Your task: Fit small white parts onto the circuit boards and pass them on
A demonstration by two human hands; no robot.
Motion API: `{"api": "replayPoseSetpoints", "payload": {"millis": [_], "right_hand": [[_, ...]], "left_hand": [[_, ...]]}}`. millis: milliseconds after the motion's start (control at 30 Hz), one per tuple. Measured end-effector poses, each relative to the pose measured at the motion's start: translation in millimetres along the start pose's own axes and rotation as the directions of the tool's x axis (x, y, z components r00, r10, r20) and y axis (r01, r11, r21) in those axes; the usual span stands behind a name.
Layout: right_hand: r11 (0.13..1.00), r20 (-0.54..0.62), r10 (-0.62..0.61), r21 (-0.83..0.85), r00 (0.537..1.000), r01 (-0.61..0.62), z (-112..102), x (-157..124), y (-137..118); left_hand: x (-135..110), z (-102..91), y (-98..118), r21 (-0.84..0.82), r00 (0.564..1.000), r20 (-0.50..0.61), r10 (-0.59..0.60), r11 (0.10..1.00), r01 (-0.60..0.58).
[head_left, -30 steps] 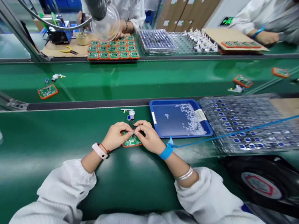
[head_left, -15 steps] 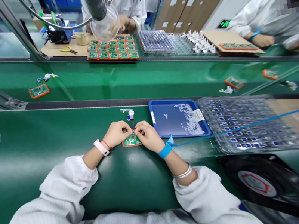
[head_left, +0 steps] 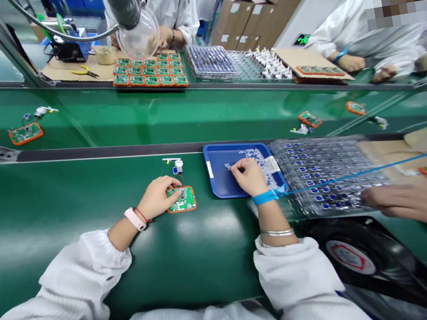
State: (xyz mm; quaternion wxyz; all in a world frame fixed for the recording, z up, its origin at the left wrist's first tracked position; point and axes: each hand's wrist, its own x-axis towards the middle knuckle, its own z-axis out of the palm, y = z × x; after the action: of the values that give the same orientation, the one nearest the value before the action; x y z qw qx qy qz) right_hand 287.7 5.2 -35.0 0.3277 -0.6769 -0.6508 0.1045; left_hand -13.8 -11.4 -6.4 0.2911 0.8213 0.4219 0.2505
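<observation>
My left hand (head_left: 160, 195) holds the left side of a green circuit board (head_left: 187, 201) in an orange frame, its thumb lying across the board's top. A thin wire links the board to a small white part with a blue piece (head_left: 177, 167) just behind it. Over the blue tray (head_left: 221, 183), my right hand (head_left: 251, 177) has thumb and fingers pinched together beside a few tiny white pieces (head_left: 227, 166). Whatever is between those fingertips is too small to make out. More tiny white pieces lie heaped toward the tray's right side, partly behind the hand.
Clear plastic trays of blue parts (head_left: 313, 176) sit right of the blue tray, with another person's hand (head_left: 410, 202) at their near corner. A black fan (head_left: 352, 257) stands at front right. On the belt beyond lie framed boards (head_left: 26, 133). A blue cord (head_left: 342, 180) runs from my right wrist.
My right hand has left the board and moved right, over the blue tray. My left hand stays at the board. Another person's hand has come in at the right by the plastic trays.
</observation>
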Motion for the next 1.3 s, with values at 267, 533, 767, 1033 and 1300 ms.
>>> {"api": "replayPoseSetpoints", "payload": {"millis": [267, 533, 767, 1033, 1300], "right_hand": [[0.998, 0.033, -0.058, 0.009, 0.998, 0.058, -3, -1, -11], [0.879, 0.157, -0.332, 0.409, 0.93, 0.245, 24, -46, -110], [0.873, 0.215, -0.291, 0.457, 0.932, 0.167, 47, -58, -115], [0.899, 0.325, -0.226, 0.432, 0.918, 0.069, 48, -52, -115], [0.91, 0.296, -0.263, 0.392, 0.918, 0.134, 45, -51, -120]], "left_hand": [[-1, 0.4, -1, -0.019, 1.0, -0.01, 0.0, 1.0, 0.0], [-2, -0.5, 7, -0.163, 0.992, -0.106, 0.067, 0.983, -0.084], [-2, 0.5, 6, -0.112, 0.994, -0.084, 0.073, 0.99, -0.083], [2, 1.4, 6, -0.116, 0.998, -0.03, -0.047, 0.992, 0.043], [2, -4.8, 7, -0.045, 0.993, 0.005, -0.114, 0.992, 0.114]]}}
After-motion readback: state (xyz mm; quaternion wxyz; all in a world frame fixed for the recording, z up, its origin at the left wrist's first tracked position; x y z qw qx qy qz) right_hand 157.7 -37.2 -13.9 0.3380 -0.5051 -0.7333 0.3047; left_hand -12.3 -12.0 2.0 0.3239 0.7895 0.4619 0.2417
